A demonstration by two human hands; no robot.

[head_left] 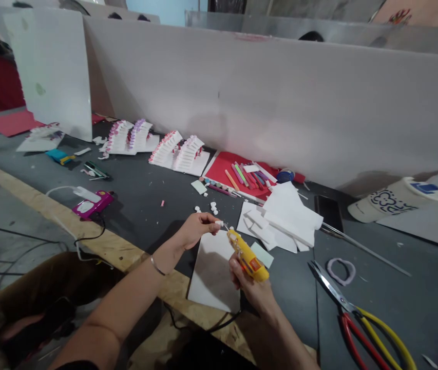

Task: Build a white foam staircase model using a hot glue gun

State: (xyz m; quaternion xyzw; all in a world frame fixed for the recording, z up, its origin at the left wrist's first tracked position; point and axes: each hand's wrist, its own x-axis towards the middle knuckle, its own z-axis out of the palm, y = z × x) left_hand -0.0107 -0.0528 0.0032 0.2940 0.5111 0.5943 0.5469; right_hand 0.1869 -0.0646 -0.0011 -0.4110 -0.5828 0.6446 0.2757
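Note:
Between its fingertips my left hand (198, 229) pinches a small white piece (219, 223), too small to name surely. My right hand (245, 280) is wrapped round a yellow glue gun (247, 255), whose nozzle points at the white piece and is close to it or touching; I cannot tell which. Below both hands a white board (213, 275) lies at the table's front edge. Just beyond my left hand are several small white pieces (213, 207). A pale green card (262, 255) sits to the right of the glue gun.
Stepped white models (188, 154) stand at the back left. Coloured pens (242, 176) lie on red sheet; white board scraps (284, 221) are nearby. Right are large scissors (344, 303), a hair tie (341, 271), a phone (329, 213) and a tipped cup (392, 200). A purple power strip (93, 205) lies left.

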